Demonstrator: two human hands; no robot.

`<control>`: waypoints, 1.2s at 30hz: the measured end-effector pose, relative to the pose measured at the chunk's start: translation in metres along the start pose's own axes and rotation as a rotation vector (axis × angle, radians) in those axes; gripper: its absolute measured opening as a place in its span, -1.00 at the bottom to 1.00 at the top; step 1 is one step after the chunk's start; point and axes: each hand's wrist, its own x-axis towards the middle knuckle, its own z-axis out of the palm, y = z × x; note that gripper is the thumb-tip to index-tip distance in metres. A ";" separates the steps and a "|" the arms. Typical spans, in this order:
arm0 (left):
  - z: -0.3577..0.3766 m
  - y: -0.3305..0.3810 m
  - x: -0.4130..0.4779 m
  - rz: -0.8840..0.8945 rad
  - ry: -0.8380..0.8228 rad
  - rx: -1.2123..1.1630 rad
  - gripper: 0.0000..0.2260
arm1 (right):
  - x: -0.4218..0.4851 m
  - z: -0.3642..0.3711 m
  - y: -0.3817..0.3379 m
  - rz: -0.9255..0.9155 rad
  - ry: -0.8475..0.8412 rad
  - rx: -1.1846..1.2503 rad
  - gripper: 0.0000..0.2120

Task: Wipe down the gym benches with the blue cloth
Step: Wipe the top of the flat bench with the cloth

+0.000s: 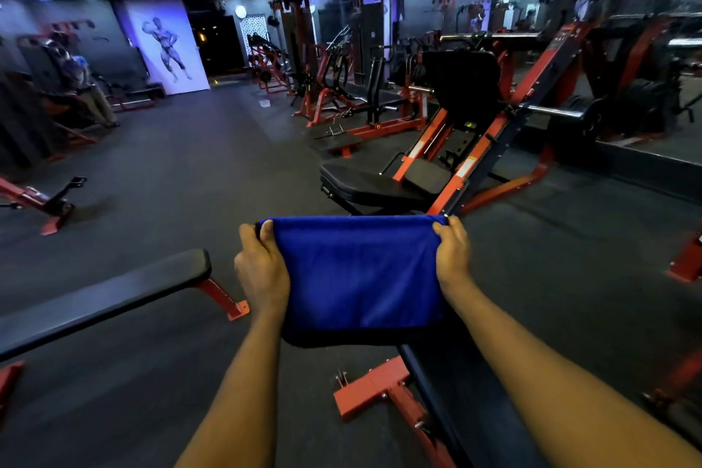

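A blue cloth (361, 274) hangs folded in front of me, stretched between both hands. My left hand (260, 266) pinches its top left corner and my right hand (454, 253) pinches its top right corner. Low on the left a flat black bench (102, 300) on red legs runs towards me. A second dark bench (448, 391) with a red foot lies below the cloth, which hides part of it. Behind the cloth stands a black padded seat (364, 184) on a red machine frame.
A red leg-press frame (532, 106) with a loaded bar rises at the right, beside a mirror wall. More red machines (342, 95) line the back. A person (87, 87) stands at the far left. Dark rubber floor (197, 163) stretches out to the left of centre.
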 end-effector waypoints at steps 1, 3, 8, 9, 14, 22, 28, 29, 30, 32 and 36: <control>-0.001 0.001 0.001 -0.024 -0.001 0.036 -0.76 | 0.003 0.000 0.002 0.004 -0.012 -0.048 -0.68; -0.002 -0.003 0.004 -0.086 -0.015 0.114 -0.72 | 0.008 0.001 0.009 -0.030 -0.053 -0.185 -0.79; -0.002 -0.014 0.007 -0.148 -0.047 0.182 -0.72 | 0.007 0.006 0.021 -0.080 -0.081 -0.384 -0.82; 0.000 -0.015 0.007 -0.152 -0.066 0.185 -0.75 | 0.006 0.008 0.021 -0.093 -0.076 -0.389 -0.83; 0.001 -0.018 0.012 -0.130 -0.175 0.165 -0.88 | 0.008 0.015 0.018 -0.077 -0.174 -0.390 -0.81; -0.014 -0.028 0.009 -0.014 -0.144 0.033 -0.92 | 0.015 0.009 0.014 0.077 -0.256 -0.229 -0.79; -0.011 -0.029 0.002 -0.098 -0.030 0.096 -0.98 | 0.004 0.016 0.007 0.140 -0.177 -0.118 -0.93; -0.010 -0.030 0.004 -0.175 -0.034 0.188 -0.95 | 0.001 0.019 0.005 0.157 -0.183 -0.136 -0.93; -0.012 -0.031 0.005 -0.255 -0.056 0.279 -0.92 | -0.003 0.024 0.004 0.177 -0.206 -0.170 -0.92; -0.016 -0.033 0.007 -0.367 -0.137 0.386 -0.86 | -0.009 0.036 0.009 0.200 -0.266 -0.247 -0.93; -0.022 -0.045 0.016 -0.328 -0.304 0.363 -0.88 | -0.032 0.077 0.024 0.149 -0.527 -0.389 -0.87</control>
